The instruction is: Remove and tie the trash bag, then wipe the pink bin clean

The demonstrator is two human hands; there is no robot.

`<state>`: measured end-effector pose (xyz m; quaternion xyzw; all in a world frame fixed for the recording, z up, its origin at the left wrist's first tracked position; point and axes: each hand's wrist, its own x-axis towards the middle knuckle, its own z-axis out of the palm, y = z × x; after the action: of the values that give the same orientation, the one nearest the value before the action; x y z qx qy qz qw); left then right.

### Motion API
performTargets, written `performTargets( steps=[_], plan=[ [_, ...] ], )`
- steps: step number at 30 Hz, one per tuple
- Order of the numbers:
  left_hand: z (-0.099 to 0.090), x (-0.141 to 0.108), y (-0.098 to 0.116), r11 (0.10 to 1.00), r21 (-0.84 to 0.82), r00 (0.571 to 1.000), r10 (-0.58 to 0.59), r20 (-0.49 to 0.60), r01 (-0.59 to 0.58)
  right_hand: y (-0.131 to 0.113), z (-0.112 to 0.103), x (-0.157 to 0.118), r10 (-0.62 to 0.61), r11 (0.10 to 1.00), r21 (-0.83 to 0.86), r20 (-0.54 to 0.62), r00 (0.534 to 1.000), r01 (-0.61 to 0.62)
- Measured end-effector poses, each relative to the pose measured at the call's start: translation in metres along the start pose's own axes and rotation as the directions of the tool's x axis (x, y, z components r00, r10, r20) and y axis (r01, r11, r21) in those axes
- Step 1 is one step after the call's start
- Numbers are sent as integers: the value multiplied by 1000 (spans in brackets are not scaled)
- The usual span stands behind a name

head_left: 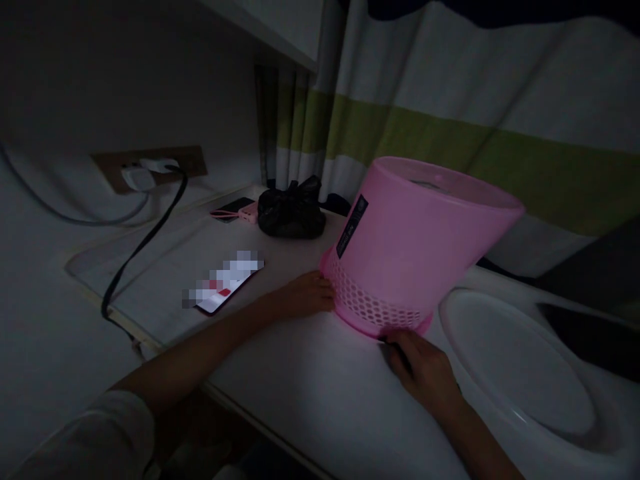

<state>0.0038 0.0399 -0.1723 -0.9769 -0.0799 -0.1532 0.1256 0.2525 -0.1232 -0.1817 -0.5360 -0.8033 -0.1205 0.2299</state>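
Head view shows a pink bin [400, 247] on a white bench [310, 393]. It stands on end, right of the middle, with a band of small holes low down and a curtain [425, 120] behind it. The left hand [311, 295] is at the bottom rim on the left side, its fingers bent by the bin. The right hand [424, 367] is at the near part of that rim, fingers curled. Something dark shows by those fingers, but it is too dim to name. I cannot tell if either hand is pinching the rim or just pressing on it.

The work on the bin looks partly done. The bin is set down and both hands are at its rim, so that part seems unfinished. I cannot tell how much is left. A lit phone [227, 285] and a black bag [291, 213] lie to the left, apart from both hands.
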Motion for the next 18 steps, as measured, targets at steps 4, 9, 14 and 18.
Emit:
performTargets(
  steps=[4, 9, 14, 18],
  plan=[
    [0, -7, -17, 987, 67, 989, -149, 19, 147, 22, -7, -3, 37, 998, 41, 44, 998, -39],
    [1, -8, -14, 974, 109, 980, -197, -17, 198, 28, -8, -3, 36, 998, 46, 77, 996, -40],
    [8, 1, 17, 996, 61, 994, -61, -95, 67, 14, -7, -1, 7, 999, 35, 76, 997, -9],
    [16, 7, 35, 994, 71, 984, 92, -151, -82, -2, -1, -2, -19, 999, -39, 53, 998, 21]
  ],
)
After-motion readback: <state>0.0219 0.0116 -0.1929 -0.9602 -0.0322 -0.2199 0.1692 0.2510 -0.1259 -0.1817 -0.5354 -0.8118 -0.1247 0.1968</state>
